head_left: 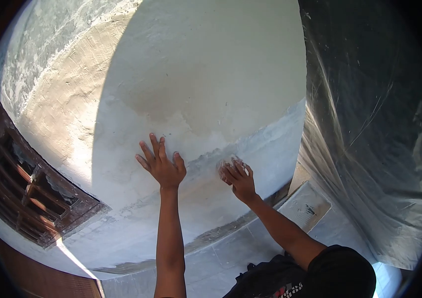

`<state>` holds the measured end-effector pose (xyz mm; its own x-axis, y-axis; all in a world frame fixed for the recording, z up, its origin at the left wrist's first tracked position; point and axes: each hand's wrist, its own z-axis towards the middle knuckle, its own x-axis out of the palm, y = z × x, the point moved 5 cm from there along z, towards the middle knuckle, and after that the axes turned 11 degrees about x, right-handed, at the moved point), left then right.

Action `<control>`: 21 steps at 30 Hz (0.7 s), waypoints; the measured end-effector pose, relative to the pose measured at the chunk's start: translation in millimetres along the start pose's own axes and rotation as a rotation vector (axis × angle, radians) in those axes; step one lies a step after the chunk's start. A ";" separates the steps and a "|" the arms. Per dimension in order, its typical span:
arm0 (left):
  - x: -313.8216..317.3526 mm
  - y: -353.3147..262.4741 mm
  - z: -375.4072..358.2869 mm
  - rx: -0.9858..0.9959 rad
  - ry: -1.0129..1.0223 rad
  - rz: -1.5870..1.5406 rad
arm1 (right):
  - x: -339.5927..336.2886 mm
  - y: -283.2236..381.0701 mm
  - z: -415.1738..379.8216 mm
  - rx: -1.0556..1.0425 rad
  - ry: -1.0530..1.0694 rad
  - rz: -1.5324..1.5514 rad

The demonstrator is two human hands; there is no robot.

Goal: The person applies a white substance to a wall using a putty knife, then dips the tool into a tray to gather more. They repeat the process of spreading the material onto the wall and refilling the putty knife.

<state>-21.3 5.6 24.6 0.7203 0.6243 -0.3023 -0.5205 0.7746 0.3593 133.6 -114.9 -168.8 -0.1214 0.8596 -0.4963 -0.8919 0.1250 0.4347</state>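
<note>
A plastered wall (206, 69) fills the middle of the head view, pale grey with a tan patch and a rougher, whiter band low down. My left hand (165, 166) lies flat on it, fingers spread and nothing held. To its right, my right hand (240, 181) presses a whitish crumpled wad (222, 168) against the wall at the rough band. White residue coats the fingertips there. What the wad is made of cannot be made out, since the fingers cover part of it.
A brown wooden window frame with bars (32, 184) is at the left. Clear plastic sheeting (369, 124) hangs at the right. Below it, a whitish shallow tray (310, 206) with a dark mark inside sits on the grey tiled floor (235, 251). Sunlight falls on the wall's left part.
</note>
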 end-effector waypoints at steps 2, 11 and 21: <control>1.5 -17.0 -16.9 -0.020 0.057 0.008 | 25.3 -45.6 -105.6 0.066 0.375 -0.052; 40.7 -275.1 -247.0 -0.527 0.810 -0.676 | -72.4 -196.7 -328.6 0.959 0.740 0.028; 60.6 -495.5 -438.7 -0.933 1.524 -0.937 | -86.9 -315.9 -371.6 1.089 0.696 -0.221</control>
<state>79.1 -295.9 -559.1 0.2162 -0.7526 -0.6220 -0.6803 0.3408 -0.6489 264.0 -413.2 -542.3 -0.5088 0.3761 -0.7744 -0.1549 0.8448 0.5121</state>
